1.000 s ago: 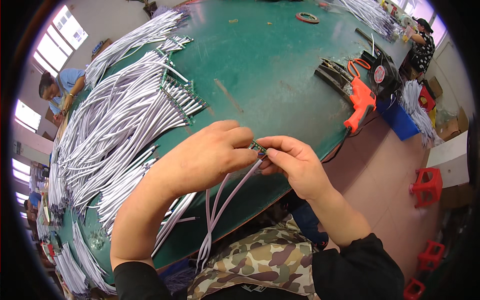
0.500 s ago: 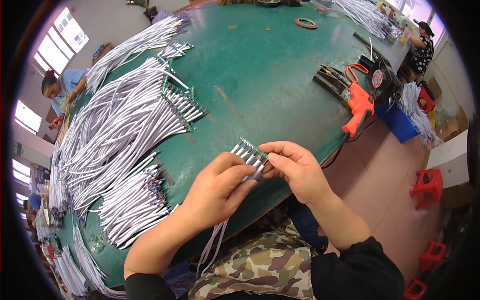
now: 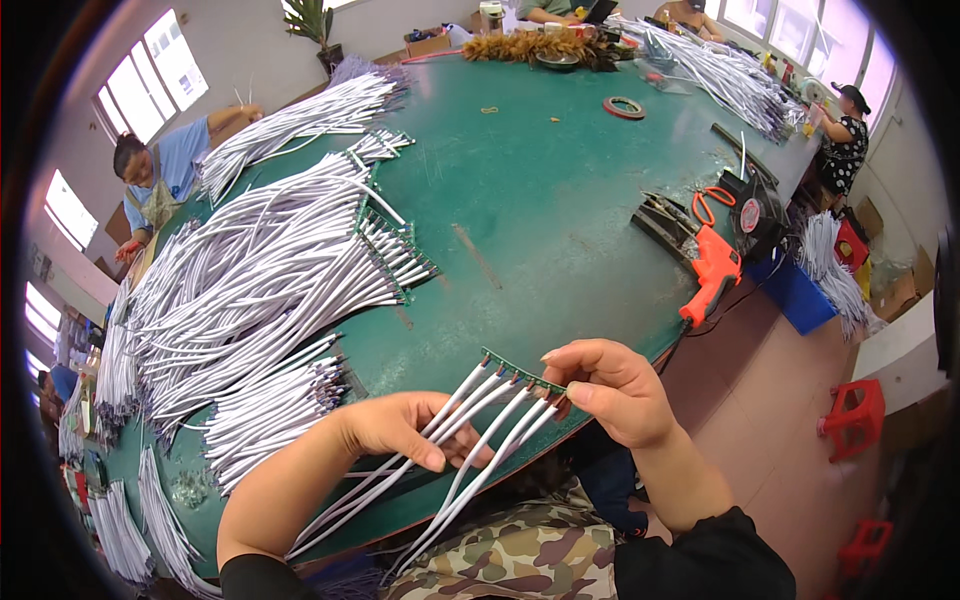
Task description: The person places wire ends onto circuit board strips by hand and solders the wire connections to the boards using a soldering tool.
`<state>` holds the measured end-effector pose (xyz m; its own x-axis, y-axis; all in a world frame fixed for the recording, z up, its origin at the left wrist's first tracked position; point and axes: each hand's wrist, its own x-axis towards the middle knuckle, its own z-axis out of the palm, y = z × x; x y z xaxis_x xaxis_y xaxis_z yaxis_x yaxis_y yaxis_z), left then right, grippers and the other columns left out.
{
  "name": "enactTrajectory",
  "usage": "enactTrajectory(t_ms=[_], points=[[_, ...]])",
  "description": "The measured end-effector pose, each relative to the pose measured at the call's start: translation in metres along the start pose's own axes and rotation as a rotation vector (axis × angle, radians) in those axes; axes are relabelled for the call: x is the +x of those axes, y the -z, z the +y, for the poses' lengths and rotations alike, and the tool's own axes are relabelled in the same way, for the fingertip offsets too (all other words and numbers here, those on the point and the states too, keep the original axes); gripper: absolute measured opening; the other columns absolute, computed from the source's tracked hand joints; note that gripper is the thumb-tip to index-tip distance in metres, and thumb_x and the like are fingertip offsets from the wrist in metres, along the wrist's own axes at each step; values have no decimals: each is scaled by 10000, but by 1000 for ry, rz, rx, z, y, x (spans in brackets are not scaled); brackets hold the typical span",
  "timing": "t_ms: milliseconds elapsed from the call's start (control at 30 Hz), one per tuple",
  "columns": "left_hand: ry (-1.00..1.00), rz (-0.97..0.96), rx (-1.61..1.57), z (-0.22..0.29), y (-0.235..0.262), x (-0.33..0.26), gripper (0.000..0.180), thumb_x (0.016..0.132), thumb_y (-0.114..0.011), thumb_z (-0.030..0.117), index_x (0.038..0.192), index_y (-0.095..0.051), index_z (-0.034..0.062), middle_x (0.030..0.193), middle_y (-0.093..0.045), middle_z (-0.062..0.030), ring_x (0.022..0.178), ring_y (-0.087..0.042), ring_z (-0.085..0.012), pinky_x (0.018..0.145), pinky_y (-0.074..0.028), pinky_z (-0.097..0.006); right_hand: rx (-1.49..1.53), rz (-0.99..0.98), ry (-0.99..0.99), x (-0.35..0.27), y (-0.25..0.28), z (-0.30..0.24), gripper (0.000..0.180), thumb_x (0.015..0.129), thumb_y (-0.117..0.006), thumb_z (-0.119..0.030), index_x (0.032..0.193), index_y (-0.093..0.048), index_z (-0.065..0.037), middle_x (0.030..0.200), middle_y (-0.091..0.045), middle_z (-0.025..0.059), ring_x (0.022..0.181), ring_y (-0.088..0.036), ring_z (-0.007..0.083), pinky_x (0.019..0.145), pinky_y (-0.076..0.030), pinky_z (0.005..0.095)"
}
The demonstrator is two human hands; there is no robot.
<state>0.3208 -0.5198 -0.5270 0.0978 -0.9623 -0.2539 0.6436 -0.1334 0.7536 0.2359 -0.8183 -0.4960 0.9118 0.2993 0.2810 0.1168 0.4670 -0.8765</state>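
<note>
A narrow green circuit board strip (image 3: 524, 374) with several white cables (image 3: 482, 408) fixed along one edge is held over the table's near edge. My right hand (image 3: 622, 396) pinches the strip's right end between thumb and fingers. Lower down, my left hand (image 3: 412, 428) curls loosely round some of the cables, its thumb in front and its fingers partly hidden behind them. The cables fan out from the strip, and their loose ends hang toward my lap. Left of my hands lies a pile of short white cables (image 3: 275, 400) with dark ends.
A large heap of white cables with green strips (image 3: 270, 250) covers the green table's (image 3: 540, 220) left side. At the right lie an orange glue gun (image 3: 714, 268), orange-handled scissors (image 3: 712, 203) and a black fan-like device (image 3: 757, 215). A tape roll (image 3: 624, 108) lies farther back. Other people sit around the table.
My left hand has moved down and away from the strip, and its grip has loosened, so the cables now show spread apart. The strip sits lower in view; the head view has tilted up.
</note>
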Motion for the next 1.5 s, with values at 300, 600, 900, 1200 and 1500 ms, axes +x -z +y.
enactTrajectory(t_ms=[300,600,900,1200,1500], points=[[89,276,118,13,-65,-3,356,911,-651,-56,1257,-566,-40,1121,-698,-191,1073,-687,-286,984,-544,-405,423,-4,-31,1,-8,20,670,943,-659,-213,1498,-350,-1,1386,-531,180,1281,-526,265,1136,-353,444],[-81,328,230,11,-87,-23,433,922,-684,27,1324,-528,-8,1185,-678,-126,1124,-639,-208,983,-514,-367,103,-67,-279,28,-85,31,311,1030,-552,-158,1278,-597,24,1278,-621,180,1229,-588,266,1025,-486,398],[240,133,17,-78,-85,-111,515,933,-697,68,1400,-502,-23,1183,-683,-93,1127,-617,-158,1003,-454,-322,821,-264,74,64,-73,-15,410,1059,-455,-352,1250,-588,-14,1221,-650,149,1208,-596,293,1121,-426,484],[295,1017,875,9,-184,-203,218,888,-713,102,1075,-677,-3,680,-658,-64,606,-654,-165,574,-524,-312,938,-48,107,89,-66,-9,520,963,-640,-395,1344,-562,-50,1269,-631,183,1276,-545,354,1139,-414,508],[283,1655,2333,37,-229,-219,299,865,-571,-10,1159,-624,1,892,-568,-167,850,-565,-341,737,-424,-433,913,-7,-170,93,-93,38,498,889,-742,-412,1237,-543,-116,1389,-500,199,1368,-439,358,1129,-395,490]])
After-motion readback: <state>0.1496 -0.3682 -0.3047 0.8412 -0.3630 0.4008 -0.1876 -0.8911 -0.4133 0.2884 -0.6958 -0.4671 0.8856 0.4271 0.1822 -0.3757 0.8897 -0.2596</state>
